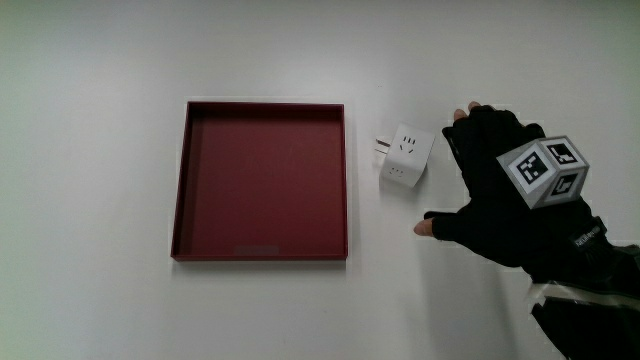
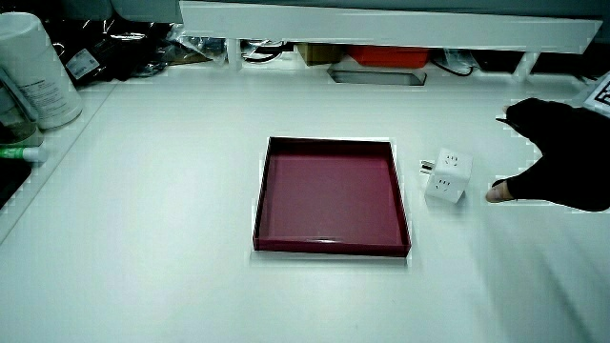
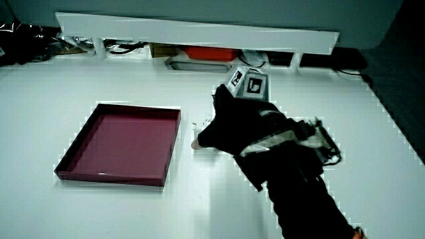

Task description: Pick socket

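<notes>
White socket [image 1: 405,158] being left ungrasped on the table [image 1: 100,310] beside the red tray [image 1: 178,200], hand [image 1: 500,190] being held spread just beside it

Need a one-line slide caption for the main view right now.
Gloved hand, fingers spread, beside a white socket cube that sits next to an empty dark red tray.

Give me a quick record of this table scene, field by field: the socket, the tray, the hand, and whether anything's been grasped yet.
socket: white cube socket, on the table beside the tray, plug prongs toward the tray
tray: dark red square tray, nothing in it
hand: gloved hand beside the socket, on the side away from the tray, fingers spread
contact: none visible; a gap shows between hand and socket
grasp: not yet made
other: white bottle at the table's edge
</notes>
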`<action>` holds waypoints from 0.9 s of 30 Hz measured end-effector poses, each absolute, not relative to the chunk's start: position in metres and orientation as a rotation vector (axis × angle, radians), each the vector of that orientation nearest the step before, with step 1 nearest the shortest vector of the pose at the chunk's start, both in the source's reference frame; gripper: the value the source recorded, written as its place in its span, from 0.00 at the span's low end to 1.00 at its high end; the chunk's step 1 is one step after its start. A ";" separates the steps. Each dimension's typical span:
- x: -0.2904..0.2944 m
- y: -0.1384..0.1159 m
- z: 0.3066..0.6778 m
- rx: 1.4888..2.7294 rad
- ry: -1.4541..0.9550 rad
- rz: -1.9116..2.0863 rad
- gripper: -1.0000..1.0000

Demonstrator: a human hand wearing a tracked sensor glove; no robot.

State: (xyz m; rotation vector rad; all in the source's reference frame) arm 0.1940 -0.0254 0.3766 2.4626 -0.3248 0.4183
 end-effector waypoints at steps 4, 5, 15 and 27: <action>0.191 -0.036 0.387 2.449 -0.306 0.425 0.50; 0.188 -0.039 0.388 2.435 -0.303 0.436 0.50; 0.175 -0.071 0.418 2.385 -0.215 0.431 0.50; 0.171 -0.087 0.463 2.301 -0.110 0.419 0.50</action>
